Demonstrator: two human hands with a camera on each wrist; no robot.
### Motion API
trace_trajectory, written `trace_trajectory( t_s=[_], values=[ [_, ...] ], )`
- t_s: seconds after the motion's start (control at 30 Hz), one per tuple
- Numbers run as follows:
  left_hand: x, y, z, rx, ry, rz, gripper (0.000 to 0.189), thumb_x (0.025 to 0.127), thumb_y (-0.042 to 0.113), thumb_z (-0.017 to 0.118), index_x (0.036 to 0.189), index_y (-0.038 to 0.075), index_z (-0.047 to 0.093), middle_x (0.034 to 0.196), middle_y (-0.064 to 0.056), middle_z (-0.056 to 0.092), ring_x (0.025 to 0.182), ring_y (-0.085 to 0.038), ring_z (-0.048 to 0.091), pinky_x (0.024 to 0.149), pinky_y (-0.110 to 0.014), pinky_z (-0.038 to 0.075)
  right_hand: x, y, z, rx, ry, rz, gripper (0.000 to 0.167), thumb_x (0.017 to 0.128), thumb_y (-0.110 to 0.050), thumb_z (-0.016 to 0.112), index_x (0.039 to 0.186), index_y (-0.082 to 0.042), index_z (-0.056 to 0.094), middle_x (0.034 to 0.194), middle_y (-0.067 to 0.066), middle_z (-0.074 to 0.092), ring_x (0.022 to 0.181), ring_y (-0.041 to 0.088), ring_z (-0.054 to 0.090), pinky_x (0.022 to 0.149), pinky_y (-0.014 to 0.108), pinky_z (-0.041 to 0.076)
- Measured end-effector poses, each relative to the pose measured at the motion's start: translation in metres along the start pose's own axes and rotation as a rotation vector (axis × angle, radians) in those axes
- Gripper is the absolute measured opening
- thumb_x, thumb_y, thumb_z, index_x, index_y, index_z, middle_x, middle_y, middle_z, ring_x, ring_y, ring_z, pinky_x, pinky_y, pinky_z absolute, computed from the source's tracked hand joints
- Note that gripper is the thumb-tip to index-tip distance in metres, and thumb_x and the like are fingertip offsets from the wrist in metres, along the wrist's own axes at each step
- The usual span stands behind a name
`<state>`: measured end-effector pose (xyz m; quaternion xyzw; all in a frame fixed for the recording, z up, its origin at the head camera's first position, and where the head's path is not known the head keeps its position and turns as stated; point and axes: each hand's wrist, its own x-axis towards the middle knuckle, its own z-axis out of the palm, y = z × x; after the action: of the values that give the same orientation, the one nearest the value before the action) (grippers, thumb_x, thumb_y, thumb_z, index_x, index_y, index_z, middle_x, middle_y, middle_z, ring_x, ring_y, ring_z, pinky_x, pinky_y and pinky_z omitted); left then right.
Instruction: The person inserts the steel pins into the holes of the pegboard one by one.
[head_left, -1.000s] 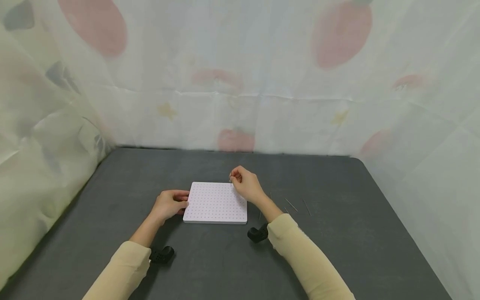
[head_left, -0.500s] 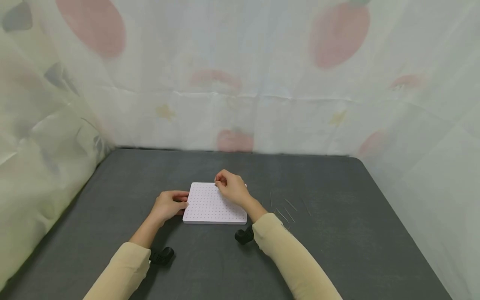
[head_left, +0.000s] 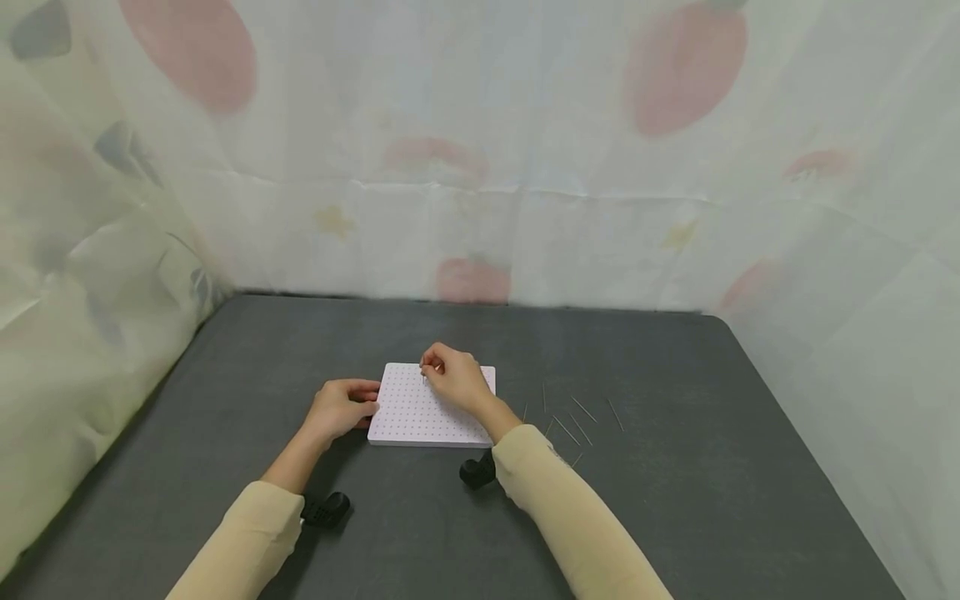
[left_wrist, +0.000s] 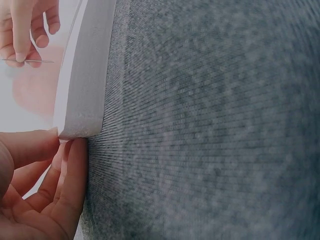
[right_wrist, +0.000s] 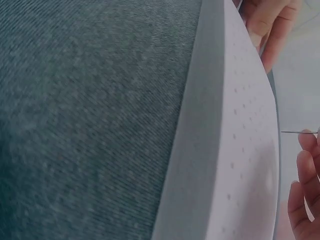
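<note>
A white pegboard (head_left: pixel 420 421) with rows of small holes lies on the dark table. My left hand (head_left: pixel 336 410) grips its left edge; in the left wrist view the thumb (left_wrist: pixel 32 147) and fingers pinch the board's corner (left_wrist: pixel 80 122). Over the board's far part, my right hand (head_left: pixel 456 379) pinches a thin metal needle (left_wrist: pixel 46 61) between thumb and fingertips. Seen from the right wrist, the needle (right_wrist: pixel 290 132) points toward the board's holed face (right_wrist: pixel 245 150), its tip apart from the surface.
Several loose needles (head_left: pixel 582 409) lie scattered on the dark table (head_left: pixel 675 467) to the right of the board, some near the right forearm. A black wrist-worn device (head_left: pixel 327 510) is on the left wrist, another (head_left: pixel 477 472) on the right. Patterned curtains (head_left: pixel 570 242) enclose the table.
My right hand has moved left over the board with the needle, from its far right corner toward the far left part. The left hand has stayed on the board's edge.
</note>
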<state>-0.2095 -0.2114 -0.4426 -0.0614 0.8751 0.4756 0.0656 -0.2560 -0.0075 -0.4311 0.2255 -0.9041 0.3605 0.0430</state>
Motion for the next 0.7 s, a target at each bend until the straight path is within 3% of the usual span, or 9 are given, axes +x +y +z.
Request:
trace_trajectory(
  t_s=[0.7],
  values=[
    [0.0001,-0.0007,0.0025,0.005,-0.003,0.008,0.037,0.083,0.004,0.064,0.120,0.000,0.059,0.105,-0.018,0.062,0.083,-0.018,0.063,0.065,-0.031,0.057,-0.0050,-0.0026,0.0068,-0.075,-0.047,0.003,0.005,0.089,-0.020,0.059,0.092,-0.020,0.062,0.080,-0.010,0.063,0.070,0.004,0.053,0.060,0.016,0.041]
  ],
)
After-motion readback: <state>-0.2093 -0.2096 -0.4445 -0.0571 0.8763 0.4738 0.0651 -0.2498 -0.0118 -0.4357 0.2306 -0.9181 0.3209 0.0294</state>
